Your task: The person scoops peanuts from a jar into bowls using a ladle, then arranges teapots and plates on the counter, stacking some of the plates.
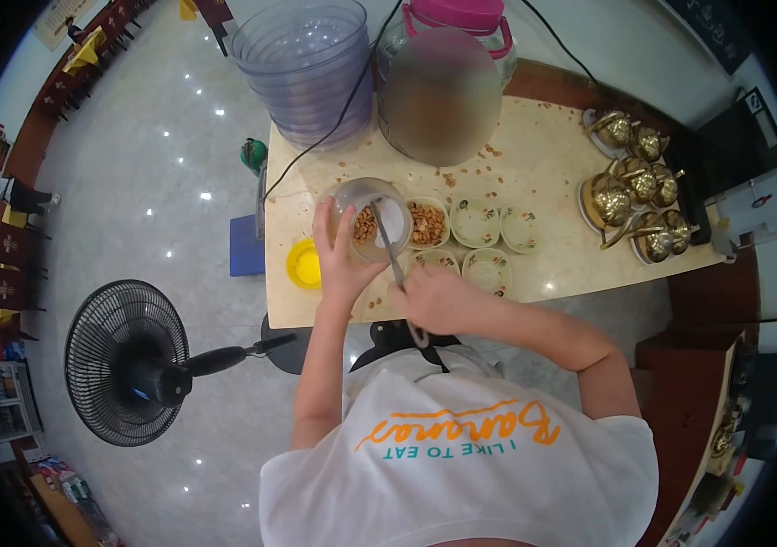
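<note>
Item: translucent bowl, near the left end of the pale, stone-look bench. Contents: shelled nuts, probably peanuts, and a pale patch not identifiable.
Left hand: grip closed on the bowl's near-left side, fingers spread along the rim.
Right hand: grip closed around the shaft of a long metal utensil, tip inside the bowl; whether tongs or spoon, cannot tell.

Handling, as judged: bowl light, smooth, fairly rigid, apt to slide when pushed; best held at rim and side wall. Utensil stiff and slim; best held mid-shaft. Nuts small, dry, prone to scatter.

Adjacent: one small dish of nuts, just right of the bowl; four flower-patterned dishes grouped beside it, probably brittle; yellow bowl, just left of the left hand.

Surface: loose nuts strewn about; stacked translucent tubs at the far left; large jar with pink lid, its body partly blurred; dark cable; gold-coloured teapots grouped at the right end.

Room: glossy tiled floor; black fan, left of the wearer; blue box-like object beside the bench; a distant person at far left.
</note>
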The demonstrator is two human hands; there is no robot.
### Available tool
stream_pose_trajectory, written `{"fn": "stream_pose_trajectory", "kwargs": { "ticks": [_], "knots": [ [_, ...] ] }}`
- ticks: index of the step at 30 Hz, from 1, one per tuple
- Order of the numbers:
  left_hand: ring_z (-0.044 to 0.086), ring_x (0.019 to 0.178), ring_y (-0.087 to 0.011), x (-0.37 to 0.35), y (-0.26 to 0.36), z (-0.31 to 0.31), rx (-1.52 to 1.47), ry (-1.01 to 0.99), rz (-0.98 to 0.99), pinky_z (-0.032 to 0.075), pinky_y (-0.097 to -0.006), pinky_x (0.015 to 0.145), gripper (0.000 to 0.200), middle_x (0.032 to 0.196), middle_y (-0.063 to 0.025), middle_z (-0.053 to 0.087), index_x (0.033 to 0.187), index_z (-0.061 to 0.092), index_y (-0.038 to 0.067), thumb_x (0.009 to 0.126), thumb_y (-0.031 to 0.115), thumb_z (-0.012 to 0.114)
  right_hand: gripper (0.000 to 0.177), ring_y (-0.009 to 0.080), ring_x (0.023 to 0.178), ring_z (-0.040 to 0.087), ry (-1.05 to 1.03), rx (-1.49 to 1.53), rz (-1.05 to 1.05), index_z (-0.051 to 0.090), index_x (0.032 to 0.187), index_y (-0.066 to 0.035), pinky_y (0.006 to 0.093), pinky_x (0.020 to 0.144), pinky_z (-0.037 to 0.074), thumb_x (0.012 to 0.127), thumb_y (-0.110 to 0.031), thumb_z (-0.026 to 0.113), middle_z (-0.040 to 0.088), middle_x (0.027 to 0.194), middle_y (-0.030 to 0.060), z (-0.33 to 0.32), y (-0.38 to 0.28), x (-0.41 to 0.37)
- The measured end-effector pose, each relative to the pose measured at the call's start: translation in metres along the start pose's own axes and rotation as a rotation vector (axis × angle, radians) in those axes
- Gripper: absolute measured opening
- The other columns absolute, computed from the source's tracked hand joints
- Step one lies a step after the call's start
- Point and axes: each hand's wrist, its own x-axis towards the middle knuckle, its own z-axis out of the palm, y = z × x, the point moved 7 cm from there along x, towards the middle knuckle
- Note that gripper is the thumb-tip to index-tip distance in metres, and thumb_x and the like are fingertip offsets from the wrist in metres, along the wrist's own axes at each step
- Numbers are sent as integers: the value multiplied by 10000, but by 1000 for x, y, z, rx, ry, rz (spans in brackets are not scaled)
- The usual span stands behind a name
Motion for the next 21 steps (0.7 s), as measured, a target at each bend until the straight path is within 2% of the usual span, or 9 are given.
{"fn": "stream_pose_trajectory", "kwargs": {
  "ticks": [2,5,8,11,14,17,21],
  "knots": [
    [288,1260,-419,0,5,3,9,-19,29,296,-494,1013,883,1368,-204,301,1251,470,113,462,227,851,207,253,590,559,6,27,-68,530,813,-17,355,521,432,678,-162,586,551,619,118,6,-14,8],
    [281,1264,-422,-2,9,9,62,-81,46,289,-491,1019,867,1366,-200,312,1241,484,113,462,224,848,138,259,510,550,198,246,-5,528,783,-15,355,488,432,700,-119,566,519,536,105,-17,-14,19],
    [291,1258,-426,-1,-2,16,118,-58,79,300,-487,1013,867,1359,-198,323,1236,489,115,455,224,849,81,237,524,584,451,568,305,525,766,-9,322,476,439,752,-88,518,554,564,107,-37,22,21],
    [307,1247,-427,8,11,6,14,-47,20,314,-481,1005,861,1351,-196,334,1232,492,116,456,222,850,119,245,518,599,621,1063,601,545,771,-15,323,478,456,792,-122,497,587,578,145,-22,66,8],
    [335,1245,-383,10,14,7,53,-92,27,330,-451,1008,866,1353,-199,317,1229,476,91,448,169,842,155,211,530,617,755,1549,715,537,757,-9,269,486,471,810,-140,470,614,614,134,-7,96,-6],
    [343,1239,-381,14,20,8,80,-100,60,343,-447,998,884,1348,-205,317,1236,466,95,442,174,849,166,203,601,644,741,1576,776,509,750,-26,241,521,482,819,-139,408,608,624,133,-27,105,-24],
    [357,1226,-378,20,16,8,66,-104,20,357,-437,990,887,1338,-209,321,1244,456,97,454,183,850,178,218,599,641,808,1598,736,499,741,-29,258,526,486,817,-154,396,612,632,148,-36,115,-49]
  ]
}}
